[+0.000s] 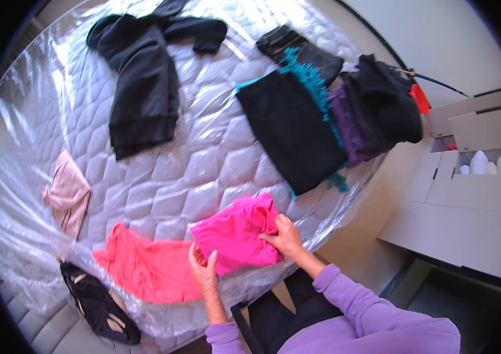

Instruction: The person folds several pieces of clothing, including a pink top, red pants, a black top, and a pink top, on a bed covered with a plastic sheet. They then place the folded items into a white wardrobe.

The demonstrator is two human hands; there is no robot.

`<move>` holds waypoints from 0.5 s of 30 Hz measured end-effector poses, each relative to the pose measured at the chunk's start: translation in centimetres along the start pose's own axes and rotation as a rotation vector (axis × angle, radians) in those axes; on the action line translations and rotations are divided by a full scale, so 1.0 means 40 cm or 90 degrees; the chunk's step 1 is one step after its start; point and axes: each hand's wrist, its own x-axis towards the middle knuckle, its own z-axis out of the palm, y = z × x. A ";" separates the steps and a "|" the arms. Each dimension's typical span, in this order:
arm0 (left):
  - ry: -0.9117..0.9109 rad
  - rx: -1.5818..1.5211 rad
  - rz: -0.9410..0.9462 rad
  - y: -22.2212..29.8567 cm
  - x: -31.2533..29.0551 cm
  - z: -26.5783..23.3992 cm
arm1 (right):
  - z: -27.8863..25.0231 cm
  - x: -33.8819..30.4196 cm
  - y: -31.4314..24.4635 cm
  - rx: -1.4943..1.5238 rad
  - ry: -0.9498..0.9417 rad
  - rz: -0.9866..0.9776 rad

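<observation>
A: What are the hands on?

B: A bright pink garment (232,236), thin and soft-looking, lying near the close edge of the mattress (162,203). It is folded to a rough rectangle: flat on the left, with creases and a looped fold at the right end.

A: And the fingers?

B: The right hand (286,238) pinches the cloth at that right end, thumb against fingers. The left hand (204,272) is at the lower left corner, thumb and fingers spread apart, pink fabric showing between them. I cannot tell how firmly it touches.

A: What is beside it?

B: A coral garment (153,265), rumpled and matte, reaches left from the pink one, the two meeting at the left hand. Farther left lies a pale pink cloth (68,194), creased into a narrow, pointed shape.

A: The surface looks shiny.

B: That is clear plastic film, wrinkled and glossy, over the quilted padding.

A: And the darker things?

B: At the far left, a black sweatshirt (144,88) with a ribbed hem lies loosely. Toward the right, a smooth black folded garment (291,133) rests on a turquoise textile (312,76) with a shaggy fringe; just beside it is a textured purple fabric (346,127).
</observation>
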 end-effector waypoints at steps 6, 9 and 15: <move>-0.027 0.015 -0.067 -0.022 0.056 0.019 | -0.034 -0.015 0.016 -0.098 0.032 0.144; -0.064 0.017 -0.039 -0.041 0.060 0.024 | -0.017 -0.030 0.023 -0.056 0.006 0.232; -0.106 0.044 -0.059 -0.006 0.083 0.025 | -0.023 -0.024 -0.015 0.057 -0.126 0.349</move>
